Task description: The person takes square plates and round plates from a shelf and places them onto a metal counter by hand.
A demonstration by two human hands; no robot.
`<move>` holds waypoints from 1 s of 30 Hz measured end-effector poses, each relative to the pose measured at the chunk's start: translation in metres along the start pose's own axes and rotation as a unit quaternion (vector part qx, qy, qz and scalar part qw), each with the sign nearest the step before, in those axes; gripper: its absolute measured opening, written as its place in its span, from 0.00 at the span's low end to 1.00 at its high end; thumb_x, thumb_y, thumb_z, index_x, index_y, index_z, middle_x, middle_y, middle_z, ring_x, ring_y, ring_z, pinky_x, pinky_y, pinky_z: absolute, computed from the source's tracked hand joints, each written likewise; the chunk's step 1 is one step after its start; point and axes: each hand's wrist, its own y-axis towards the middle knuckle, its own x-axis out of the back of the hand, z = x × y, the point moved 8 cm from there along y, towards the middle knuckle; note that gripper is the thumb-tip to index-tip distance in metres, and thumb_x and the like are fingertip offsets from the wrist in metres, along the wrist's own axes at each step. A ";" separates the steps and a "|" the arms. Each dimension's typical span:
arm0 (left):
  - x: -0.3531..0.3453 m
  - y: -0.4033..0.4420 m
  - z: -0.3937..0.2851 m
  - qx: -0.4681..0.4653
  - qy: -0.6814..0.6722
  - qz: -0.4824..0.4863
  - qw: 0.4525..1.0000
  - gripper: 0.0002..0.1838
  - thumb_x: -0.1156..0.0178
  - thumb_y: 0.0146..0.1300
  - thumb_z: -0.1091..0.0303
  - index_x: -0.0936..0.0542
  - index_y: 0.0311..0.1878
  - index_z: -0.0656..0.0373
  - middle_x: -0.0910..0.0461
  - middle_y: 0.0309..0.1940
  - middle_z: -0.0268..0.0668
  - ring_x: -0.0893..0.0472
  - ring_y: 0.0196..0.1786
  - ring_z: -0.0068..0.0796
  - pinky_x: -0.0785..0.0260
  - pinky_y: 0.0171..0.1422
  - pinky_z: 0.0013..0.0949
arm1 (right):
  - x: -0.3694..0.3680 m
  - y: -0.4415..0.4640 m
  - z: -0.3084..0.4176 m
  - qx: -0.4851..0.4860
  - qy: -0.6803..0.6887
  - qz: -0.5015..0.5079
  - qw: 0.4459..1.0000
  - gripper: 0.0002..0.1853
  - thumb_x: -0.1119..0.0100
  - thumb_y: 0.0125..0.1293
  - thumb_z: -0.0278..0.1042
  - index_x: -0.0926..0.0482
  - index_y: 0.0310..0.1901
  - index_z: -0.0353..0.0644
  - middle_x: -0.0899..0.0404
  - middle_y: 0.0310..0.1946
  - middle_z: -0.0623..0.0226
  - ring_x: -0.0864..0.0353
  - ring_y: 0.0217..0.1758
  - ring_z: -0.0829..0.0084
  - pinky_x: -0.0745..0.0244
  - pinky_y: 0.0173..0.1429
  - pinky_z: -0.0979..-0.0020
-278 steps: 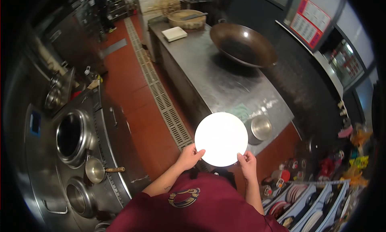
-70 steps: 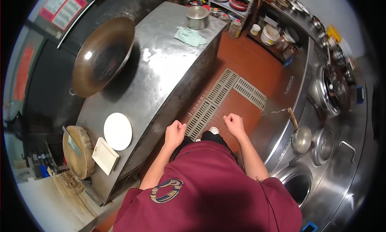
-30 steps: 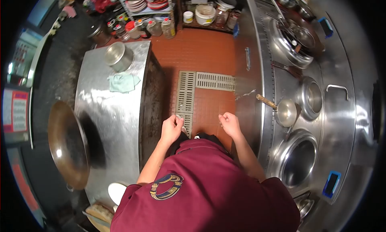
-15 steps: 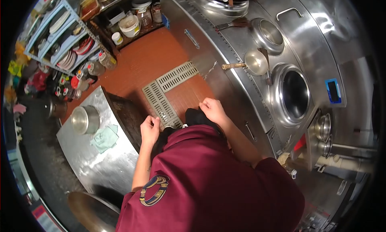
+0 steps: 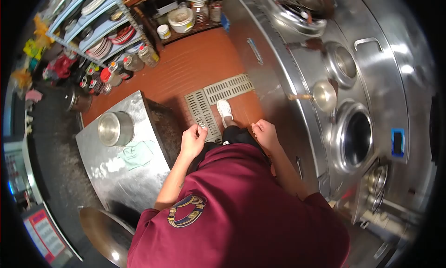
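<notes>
My left hand (image 5: 193, 140) hangs in front of my body, its fingers loosely curled, and nothing shows in it. On the other side, my right hand (image 5: 265, 134) is closed in a loose fist, also with nothing visible in it. The left is nearest to the steel worktable (image 5: 139, 184), apart from it. A steel pot (image 5: 114, 128) and a pale green cloth (image 5: 136, 154) lie on that table. My right hand is close to the stove's steel front (image 5: 283, 105) without touching it. A white shoe (image 5: 224, 109) of mine is on the floor.
A ladle (image 5: 324, 96) rests on the stove between a small round well (image 5: 342, 63) and a large dark wok (image 5: 357, 133). A drain grate (image 5: 202, 111) crosses the red floor (image 5: 186, 59). Shelves (image 5: 95, 31) with plates and several bottles (image 5: 132, 62) stand at the back left.
The view has shifted, so the table, shelves and stove now sit further right in it. My white shoe has come into sight. Both hands remain closed.
</notes>
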 end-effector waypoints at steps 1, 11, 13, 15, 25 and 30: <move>0.004 0.006 0.001 0.006 -0.006 -0.013 1.000 0.18 0.35 0.70 0.62 0.26 0.28 0.62 0.26 0.17 0.35 0.29 0.22 0.23 0.32 0.31 0.34 | -0.007 0.015 0.000 0.004 0.000 0.014 1.000 0.15 0.35 0.68 0.35 0.24 0.28 0.34 0.25 0.19 0.55 0.28 0.21 0.72 0.33 0.28 0.64; 0.059 0.065 -0.007 0.124 0.018 -0.149 0.981 0.20 0.35 0.70 0.60 0.28 0.26 0.60 0.24 0.16 0.39 0.24 0.21 0.27 0.30 0.30 0.36 | -0.080 0.198 0.074 0.068 0.024 0.174 0.982 0.13 0.35 0.70 0.32 0.23 0.31 0.32 0.24 0.20 0.57 0.28 0.23 0.77 0.31 0.29 0.67; 0.060 0.084 -0.012 0.126 0.025 -0.163 0.978 0.19 0.35 0.70 0.60 0.27 0.26 0.61 0.24 0.17 0.40 0.24 0.21 0.29 0.30 0.30 0.37 | -0.086 0.226 0.093 0.083 0.009 0.204 0.975 0.12 0.35 0.70 0.32 0.22 0.32 0.33 0.23 0.22 0.58 0.26 0.25 0.74 0.30 0.32 0.68; 0.058 0.102 -0.019 0.141 0.007 -0.175 0.974 0.18 0.35 0.69 0.60 0.26 0.27 0.62 0.23 0.19 0.42 0.24 0.22 0.33 0.29 0.32 0.39 | -0.090 0.253 0.106 0.113 0.001 0.213 0.971 0.12 0.36 0.70 0.32 0.22 0.32 0.33 0.22 0.22 0.58 0.25 0.25 0.73 0.29 0.33 0.67; 0.050 0.184 -0.048 0.175 0.021 -0.192 0.965 0.18 0.36 0.69 0.58 0.24 0.28 0.63 0.22 0.21 0.45 0.21 0.25 0.40 0.28 0.35 0.41 | -0.096 0.342 0.111 0.113 0.017 0.261 0.959 0.14 0.37 0.71 0.35 0.22 0.30 0.34 0.23 0.20 0.62 0.26 0.25 0.75 0.30 0.32 0.67; 0.061 0.208 -0.058 0.152 0.034 -0.225 0.962 0.18 0.37 0.71 0.60 0.25 0.29 0.62 0.27 0.18 0.39 0.27 0.23 0.25 0.32 0.30 0.36 | -0.101 0.378 0.122 0.104 -0.008 0.271 0.957 0.14 0.37 0.71 0.35 0.21 0.29 0.35 0.21 0.20 0.64 0.24 0.24 0.76 0.29 0.32 0.68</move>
